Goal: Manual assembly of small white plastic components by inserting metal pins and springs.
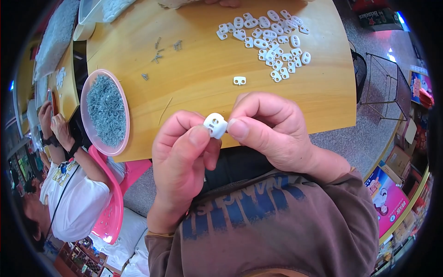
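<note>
Between the thumb and fingers of my left hand is a small white plastic cord lock with two holes, held up just off the table's near edge. My right hand pinches with thumb and forefinger right against the cord lock's right side. Whatever lies between those right fingertips is hidden. Just beyond my hands, one white cord lock piece lies alone on the table. Farther back on the right, many more white cord lock pieces are spread in a loose pile.
A pink oval basin full of small metal springs stands at the table's left edge. Several loose springs and a thin stick lie on the wooden table. Another person sits at left, by a pink chair.
</note>
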`<state>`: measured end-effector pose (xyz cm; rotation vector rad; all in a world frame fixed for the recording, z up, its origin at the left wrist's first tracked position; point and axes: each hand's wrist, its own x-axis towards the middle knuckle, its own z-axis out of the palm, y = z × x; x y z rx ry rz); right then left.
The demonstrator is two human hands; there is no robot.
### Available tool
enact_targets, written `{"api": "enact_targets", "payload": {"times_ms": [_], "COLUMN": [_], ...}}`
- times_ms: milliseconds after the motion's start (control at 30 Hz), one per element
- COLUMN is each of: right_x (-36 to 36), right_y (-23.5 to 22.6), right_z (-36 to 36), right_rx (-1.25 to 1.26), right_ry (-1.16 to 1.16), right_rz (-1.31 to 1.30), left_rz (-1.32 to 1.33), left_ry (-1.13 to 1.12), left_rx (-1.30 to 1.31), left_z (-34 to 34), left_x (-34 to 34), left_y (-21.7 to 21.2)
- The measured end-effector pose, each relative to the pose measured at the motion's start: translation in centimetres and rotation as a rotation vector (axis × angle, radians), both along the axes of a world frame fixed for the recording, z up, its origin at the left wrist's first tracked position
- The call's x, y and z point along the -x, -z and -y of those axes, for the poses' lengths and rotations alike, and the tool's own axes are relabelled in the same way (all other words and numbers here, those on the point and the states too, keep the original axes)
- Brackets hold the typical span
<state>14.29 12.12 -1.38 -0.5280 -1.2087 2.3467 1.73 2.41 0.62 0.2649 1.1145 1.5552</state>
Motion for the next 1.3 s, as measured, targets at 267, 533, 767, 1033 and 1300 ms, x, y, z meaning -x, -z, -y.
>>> {"api": "enact_targets", "payload": {"times_ms": [267,533,767,1033,1300], "right_x": [0.1,0.0,0.2,0.2,0.1], "right_y": [0.4,0.9,0.8,0.9,1.0], "right_z": [-0.1,-0.2,-0.2,-0.3,-0.1], "right_rx": [-0.061,-0.225,-0.211,-0.241,-0.17], "right_ry": [-0.025,0.008,0.026,0.025,-0.02], "right_rz": [-0.029,0.035,0.043,0.045,0.04], "left_rz": [-0.023,-0.156,-0.094,-0.157,-0.104], "left_ry": [-0.005,0.011,-0.004,-0.021,-0.016], "left_rx": [0.002,0.03,0.008,-0.009,0.009], "left_z": [-0.2,-0.4,-0.3,-0.2,0.0], "left_x": [0.1,-0.3,-0.1,-0.2,-0.1], "left_y": [0.0,0.1,0.3,0.5,0.4]}}
